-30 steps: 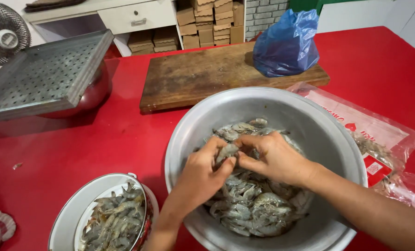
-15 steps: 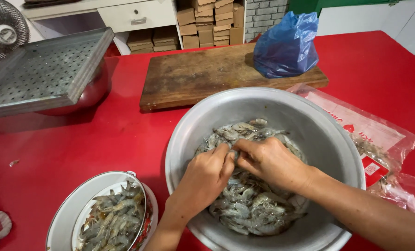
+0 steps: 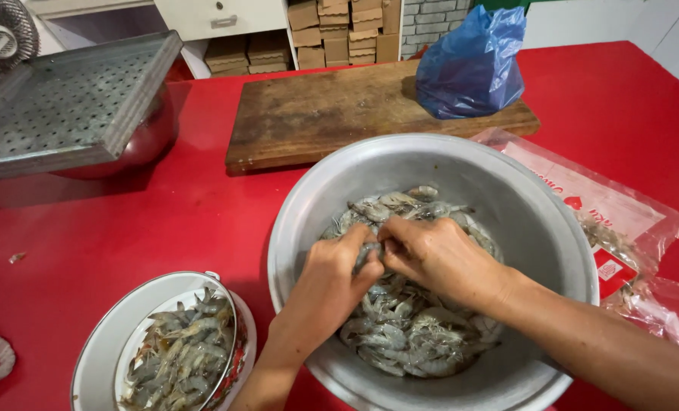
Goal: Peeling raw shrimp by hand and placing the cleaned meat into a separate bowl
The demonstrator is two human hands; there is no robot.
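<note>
A big round metal basin (image 3: 507, 190) stands on the red table (image 3: 164, 221), half filled with raw grey shrimp (image 3: 408, 335). Both my hands are inside it, over the pile. My left hand (image 3: 328, 278) and my right hand (image 3: 438, 259) meet at the middle, fingers pinched together on one shrimp (image 3: 368, 253) between them. That shrimp is mostly hidden by my fingers.
A white enamel bowl (image 3: 111, 358) with a glass lid and more shrimp sits at the front left. A wooden cutting board (image 3: 332, 114) carries a blue plastic bag (image 3: 473, 65). A perforated metal tray (image 3: 65, 106) rests at the left. A clear plastic bag (image 3: 606, 221) lies at the right.
Both hands have stayed together over the shrimp pile, working one shrimp. They have drifted slightly lower in view as the camera shifted.
</note>
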